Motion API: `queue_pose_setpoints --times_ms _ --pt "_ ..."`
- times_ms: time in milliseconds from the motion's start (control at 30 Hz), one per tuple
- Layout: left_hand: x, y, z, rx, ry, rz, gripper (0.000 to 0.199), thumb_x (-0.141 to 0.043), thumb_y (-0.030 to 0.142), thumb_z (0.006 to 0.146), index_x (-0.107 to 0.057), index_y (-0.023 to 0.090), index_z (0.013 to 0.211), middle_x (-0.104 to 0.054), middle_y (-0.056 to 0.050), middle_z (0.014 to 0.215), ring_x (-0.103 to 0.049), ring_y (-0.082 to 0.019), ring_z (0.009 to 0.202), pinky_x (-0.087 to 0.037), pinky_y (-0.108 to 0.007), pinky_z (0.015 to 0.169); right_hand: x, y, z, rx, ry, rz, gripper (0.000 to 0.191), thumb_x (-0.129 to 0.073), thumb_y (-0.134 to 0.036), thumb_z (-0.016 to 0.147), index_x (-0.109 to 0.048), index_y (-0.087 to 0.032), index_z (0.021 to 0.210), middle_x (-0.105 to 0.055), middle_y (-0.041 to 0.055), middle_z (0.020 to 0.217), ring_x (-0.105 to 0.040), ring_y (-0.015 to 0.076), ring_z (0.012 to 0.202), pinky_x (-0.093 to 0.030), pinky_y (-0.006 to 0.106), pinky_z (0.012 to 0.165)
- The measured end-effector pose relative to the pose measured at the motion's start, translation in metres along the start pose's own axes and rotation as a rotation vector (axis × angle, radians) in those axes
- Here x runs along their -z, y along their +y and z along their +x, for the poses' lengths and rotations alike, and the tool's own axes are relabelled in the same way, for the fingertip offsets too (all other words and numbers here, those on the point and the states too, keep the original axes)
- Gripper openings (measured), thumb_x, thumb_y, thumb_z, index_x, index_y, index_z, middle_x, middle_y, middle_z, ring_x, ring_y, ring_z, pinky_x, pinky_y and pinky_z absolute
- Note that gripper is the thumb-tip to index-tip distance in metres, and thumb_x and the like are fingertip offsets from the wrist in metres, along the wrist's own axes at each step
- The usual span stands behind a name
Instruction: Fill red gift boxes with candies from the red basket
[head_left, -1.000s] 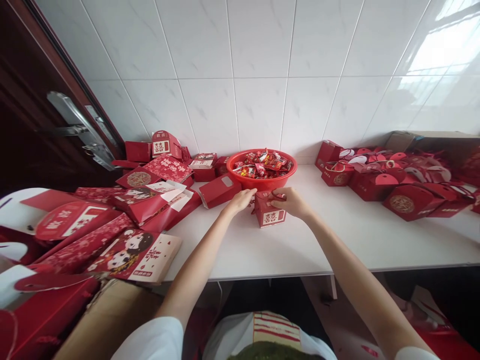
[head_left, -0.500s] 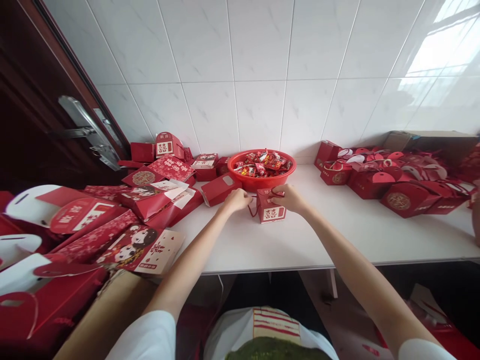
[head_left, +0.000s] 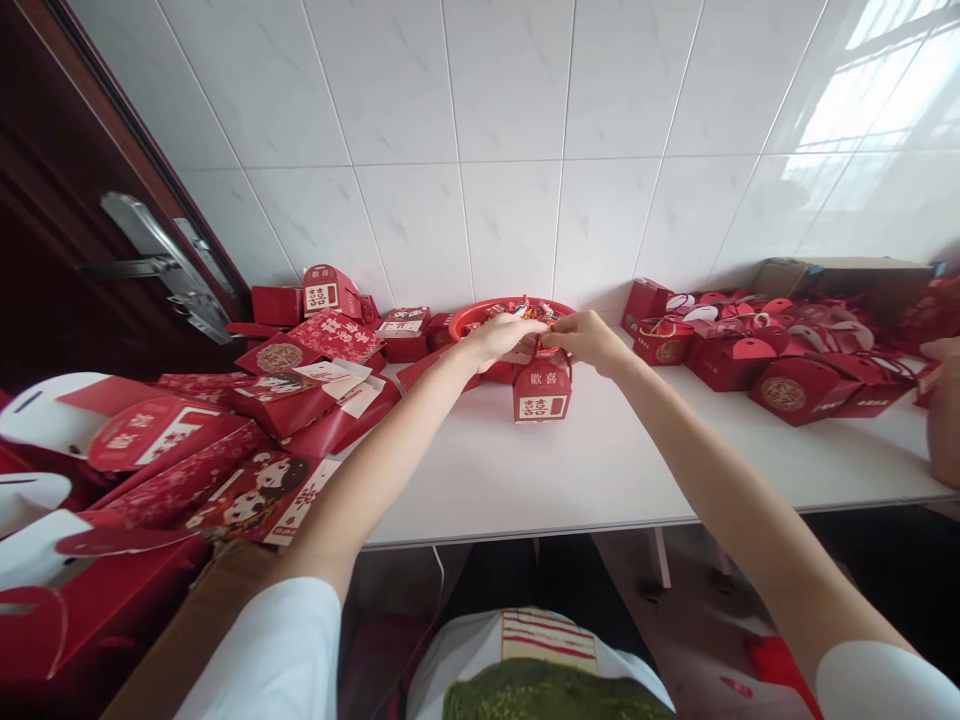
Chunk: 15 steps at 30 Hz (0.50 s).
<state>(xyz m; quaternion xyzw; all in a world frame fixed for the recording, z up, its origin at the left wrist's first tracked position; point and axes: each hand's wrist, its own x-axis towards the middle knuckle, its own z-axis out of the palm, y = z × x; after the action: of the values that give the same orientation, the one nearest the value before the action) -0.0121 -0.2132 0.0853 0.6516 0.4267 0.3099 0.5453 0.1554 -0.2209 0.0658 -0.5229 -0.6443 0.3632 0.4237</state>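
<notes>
A small red candy box (head_left: 541, 392) with white lettering stands upright in front of me, its top closed into a rounded shape. Over its top, my left hand (head_left: 502, 338) is closed in a pinch on the box's red cord. My right hand (head_left: 589, 338) pinches at the same spot from the right, fingers close to the left ones. The fingertips and most of the cord are partly hidden. Right behind the hands is a red basin (head_left: 480, 308) of wrapped candies (head_left: 525, 308), partly covered by them.
Red boxes (head_left: 330, 335), some open, pile up on the left beside a door (head_left: 52, 250). Closed boxes with cord handles (head_left: 802, 385) crowd the right side of the white table (head_left: 480, 480), before a cardboard box (head_left: 847, 270). Another person's arm (head_left: 945, 420) shows at the right edge.
The box top has gone from flat to a closed rounded shape. My left hand has moved right and up with the cord, meeting my right hand above the box.
</notes>
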Motion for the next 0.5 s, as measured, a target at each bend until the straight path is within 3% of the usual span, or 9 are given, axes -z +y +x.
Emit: queue_pose_setpoints --times_ms 200,400,500 --pt "-0.021 0.018 0.008 -0.109 -0.086 0.039 0.020 -0.070 0.033 0.082 -0.069 0.015 0.075 -0.070 -0.005 0.078 -0.067 -0.020 0.084 -0.054 -0.037 0.088 0.011 -0.014 -0.007 -0.085 0.140 -0.161 0.026 -0.076 -0.020 0.075 -0.057 -0.017 0.058 -0.058 0.0014 0.052 -0.063 0.0164 0.058 -0.051 0.026 0.055" --pt "-0.051 0.008 0.019 -0.149 -0.091 -0.032 0.026 -0.073 0.029 0.079 -0.060 0.015 0.061 -0.064 -0.004 0.071 -0.064 -0.017 0.079 -0.054 -0.036 0.086 0.017 -0.009 -0.022 -0.141 0.267 -0.588 0.011 -0.060 -0.015 0.080 -0.062 -0.018 0.069 -0.067 0.0074 0.072 -0.065 0.0219 0.074 -0.049 0.031 0.066" --pt "-0.065 -0.001 0.018 -0.262 -0.076 -0.083 0.017 -0.071 0.026 0.078 -0.063 0.014 0.068 -0.066 -0.003 0.077 -0.064 -0.017 0.085 -0.052 -0.034 0.088 0.031 -0.004 -0.028 -0.160 0.357 -0.752 0.011 -0.056 -0.016 0.080 -0.061 -0.019 0.071 -0.068 0.0096 0.082 -0.064 0.0244 0.079 -0.047 0.032 0.067"
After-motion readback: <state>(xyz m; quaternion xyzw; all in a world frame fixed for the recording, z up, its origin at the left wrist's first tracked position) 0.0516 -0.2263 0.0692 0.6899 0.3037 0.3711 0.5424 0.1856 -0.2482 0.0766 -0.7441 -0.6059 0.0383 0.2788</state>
